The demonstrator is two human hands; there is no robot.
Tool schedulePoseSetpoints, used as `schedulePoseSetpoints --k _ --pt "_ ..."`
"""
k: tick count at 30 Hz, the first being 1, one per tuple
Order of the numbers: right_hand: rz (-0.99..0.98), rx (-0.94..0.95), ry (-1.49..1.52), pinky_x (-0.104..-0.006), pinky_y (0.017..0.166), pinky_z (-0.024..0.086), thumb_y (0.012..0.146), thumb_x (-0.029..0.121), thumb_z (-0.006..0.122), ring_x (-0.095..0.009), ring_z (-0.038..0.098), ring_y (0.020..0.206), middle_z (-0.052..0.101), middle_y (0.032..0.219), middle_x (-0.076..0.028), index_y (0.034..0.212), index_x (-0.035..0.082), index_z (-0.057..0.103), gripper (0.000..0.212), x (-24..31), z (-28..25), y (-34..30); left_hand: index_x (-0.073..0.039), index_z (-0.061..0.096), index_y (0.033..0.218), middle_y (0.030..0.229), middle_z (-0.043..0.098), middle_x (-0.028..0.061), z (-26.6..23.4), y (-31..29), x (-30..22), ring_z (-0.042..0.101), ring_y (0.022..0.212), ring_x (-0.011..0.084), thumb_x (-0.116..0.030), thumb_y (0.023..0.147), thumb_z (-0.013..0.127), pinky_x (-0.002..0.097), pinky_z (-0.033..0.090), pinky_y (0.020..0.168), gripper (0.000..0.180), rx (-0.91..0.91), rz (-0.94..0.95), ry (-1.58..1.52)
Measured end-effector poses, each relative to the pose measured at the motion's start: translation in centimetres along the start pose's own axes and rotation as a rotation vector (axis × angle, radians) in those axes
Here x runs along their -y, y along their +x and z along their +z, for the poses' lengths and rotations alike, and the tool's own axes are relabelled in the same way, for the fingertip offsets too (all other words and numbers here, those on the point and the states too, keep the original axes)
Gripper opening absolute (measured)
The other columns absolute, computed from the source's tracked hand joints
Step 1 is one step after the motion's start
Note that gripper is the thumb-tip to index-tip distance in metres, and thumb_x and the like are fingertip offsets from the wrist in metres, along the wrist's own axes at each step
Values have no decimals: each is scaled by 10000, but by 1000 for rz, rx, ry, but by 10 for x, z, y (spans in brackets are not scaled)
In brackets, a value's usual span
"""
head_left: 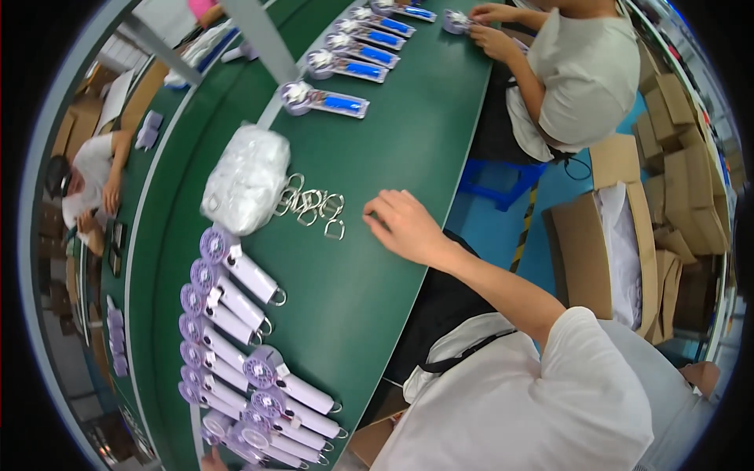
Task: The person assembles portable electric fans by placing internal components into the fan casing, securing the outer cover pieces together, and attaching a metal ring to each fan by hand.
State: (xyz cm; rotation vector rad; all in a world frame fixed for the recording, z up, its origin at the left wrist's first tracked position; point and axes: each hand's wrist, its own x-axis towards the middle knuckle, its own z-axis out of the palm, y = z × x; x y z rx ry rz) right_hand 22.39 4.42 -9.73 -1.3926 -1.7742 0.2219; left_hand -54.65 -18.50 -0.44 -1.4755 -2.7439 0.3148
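My right hand (404,228) hovers over the green table near its edge, fingers loosely stretched and thumb apart, with nothing visible in it. Just left of it lies a loose pile of silver metal loops (310,204). A sliver of my left hand (212,460) shows at the bottom edge, beside the nearest purple handheld fans; its fingers are mostly hidden. A row of purple fans (236,310) with pale handles lies along the left, with a second group (294,392) nearer me. Metal loops hang from the visible handle ends.
A clear plastic bag (247,177) of white contents lies beyond the loops. Blister-packed fans (338,104) line the far table. A co-worker (585,74) sits at the far right, handling a fan. Open cardboard boxes (581,251) and a blue stool (499,184) stand right.
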Motion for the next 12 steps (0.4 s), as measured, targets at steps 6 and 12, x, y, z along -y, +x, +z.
schedulePoseSetpoints --k 6,12 --pt "-15 -70 137 -372 684 424 834 112 642 -268 537 731 533 767 -94 820 37 579 98 -7 5 -3 44 623 880 742 611 141 -169 -104 -291 540 678 240 -291 988 532 380 458 662 364 -466 265 -445" --pt "-32 -116 66 -348 672 403 747 161 579 -207 510 751 493 730 -56 658 85 520 131 -38 -19 -6 5 582 955 758 573 90 -195 -66 -473 531 708 191 -254 991 533 327 459 670 265 -252 615 -584"
